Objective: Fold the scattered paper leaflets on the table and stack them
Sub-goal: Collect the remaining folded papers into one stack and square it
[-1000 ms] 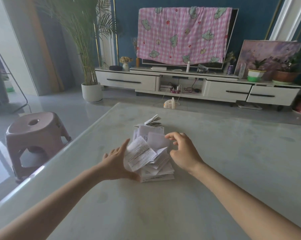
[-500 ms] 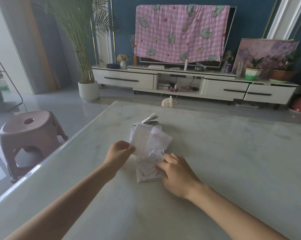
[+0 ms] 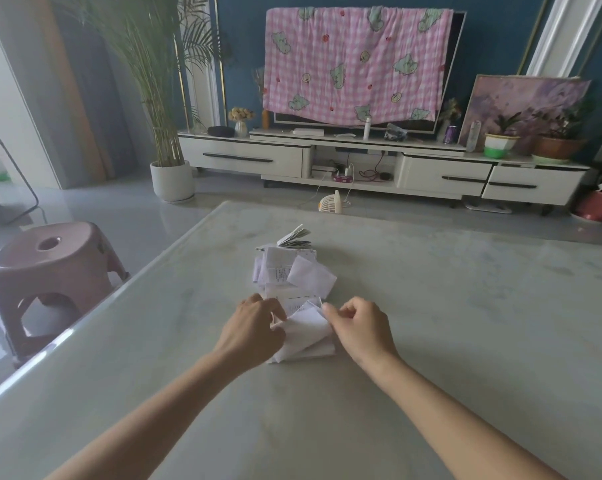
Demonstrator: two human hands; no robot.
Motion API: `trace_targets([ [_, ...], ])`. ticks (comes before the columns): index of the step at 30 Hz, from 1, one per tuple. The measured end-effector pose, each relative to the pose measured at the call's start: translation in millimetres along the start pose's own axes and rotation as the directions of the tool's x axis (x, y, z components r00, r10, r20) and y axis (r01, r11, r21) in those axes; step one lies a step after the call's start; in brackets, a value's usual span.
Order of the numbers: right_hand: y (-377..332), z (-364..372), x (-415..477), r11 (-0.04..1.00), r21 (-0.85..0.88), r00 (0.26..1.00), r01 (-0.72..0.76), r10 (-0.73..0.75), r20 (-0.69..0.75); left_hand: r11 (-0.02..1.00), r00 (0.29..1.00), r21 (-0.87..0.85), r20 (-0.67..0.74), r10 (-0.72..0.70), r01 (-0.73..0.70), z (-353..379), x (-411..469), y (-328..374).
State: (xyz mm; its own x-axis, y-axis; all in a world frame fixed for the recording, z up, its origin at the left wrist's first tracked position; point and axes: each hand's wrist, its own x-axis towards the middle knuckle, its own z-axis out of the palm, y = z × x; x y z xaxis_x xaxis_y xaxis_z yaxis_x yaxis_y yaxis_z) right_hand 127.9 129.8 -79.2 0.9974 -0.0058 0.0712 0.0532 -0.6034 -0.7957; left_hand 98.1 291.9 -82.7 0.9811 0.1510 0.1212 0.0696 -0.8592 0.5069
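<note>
The left hand (image 3: 251,327) has come down beside the right hand (image 3: 360,327), each pinching one leaflet (image 3: 304,332) at the near end of the pile (image 3: 292,271) on the table (image 3: 448,323), so a fold likely begins.

The table (image 3: 465,323) lies bare and wide to the right of the leaflet pile (image 3: 292,271), with a narrower strip on its left up to the edge. The left hand (image 3: 252,329) and right hand (image 3: 361,329) crowd the pile's near end, pinching a leaflet (image 3: 304,329) between them. A stool (image 3: 50,258) stands off the left edge.
</note>
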Motion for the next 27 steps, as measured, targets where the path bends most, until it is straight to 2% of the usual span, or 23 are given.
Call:
trace_targets([
  [2, -4, 5, 2, 0.991, -0.130, 0.994, 0.009, 0.005, 0.107, 0.997, 0.999, 0.062, -0.024, -0.045, 0.047, 3, -6, 4],
  [4, -6, 11, 5, 0.950, -0.310, 0.977, 0.020, 0.047, 0.208, 0.982, 0.987, 0.107, 0.030, -0.157, 0.153, 5, -12, 8],
  [7, -9, 17, 6, 0.920, -0.391, 0.972, -0.014, 0.105, 0.211, 0.961, 0.956, 0.123, 0.133, -0.262, 0.246, 9, -17, 12],
  [11, -6, 24, 9, 0.940, -0.322, 0.968, -0.116, 0.180, 0.177, 0.945, 0.936, 0.054, 0.136, -0.326, 0.321, 9, -14, 14],
  [14, -6, 26, 11, 0.968, -0.183, 0.967, -0.171, 0.201, 0.155, 0.945, 0.941, -0.059, 0.133, -0.312, 0.321, 8, -11, 17],
  [16, -9, 28, 13, 0.976, -0.060, 0.952, -0.207, 0.215, 0.216, 0.930, 0.941, -0.166, 0.133, -0.310, 0.330, 5, -10, 18],
  [18, -9, 30, 17, 0.972, 0.016, 0.935, -0.235, 0.221, 0.277, 0.891, 0.921, -0.249, 0.192, -0.339, 0.380, 4, -6, 15],
  [20, -8, 30, 21, 0.973, 0.029, 0.931, -0.231, 0.212, 0.298, 0.855, 0.908, -0.318, 0.234, -0.348, 0.409, 6, 2, 9],
  [23, -10, 26, 18, 0.981, 0.026, 0.944, -0.194, 0.179, 0.278, 0.839, 0.920, -0.381, 0.203, -0.335, 0.389, 7, 5, 6],
  [27, -7, 29, 18, 0.983, 0.108, 0.963, -0.147, 0.118, 0.242, 0.852, 0.946, -0.412, 0.119, -0.301, 0.323, 9, 4, 8],
])
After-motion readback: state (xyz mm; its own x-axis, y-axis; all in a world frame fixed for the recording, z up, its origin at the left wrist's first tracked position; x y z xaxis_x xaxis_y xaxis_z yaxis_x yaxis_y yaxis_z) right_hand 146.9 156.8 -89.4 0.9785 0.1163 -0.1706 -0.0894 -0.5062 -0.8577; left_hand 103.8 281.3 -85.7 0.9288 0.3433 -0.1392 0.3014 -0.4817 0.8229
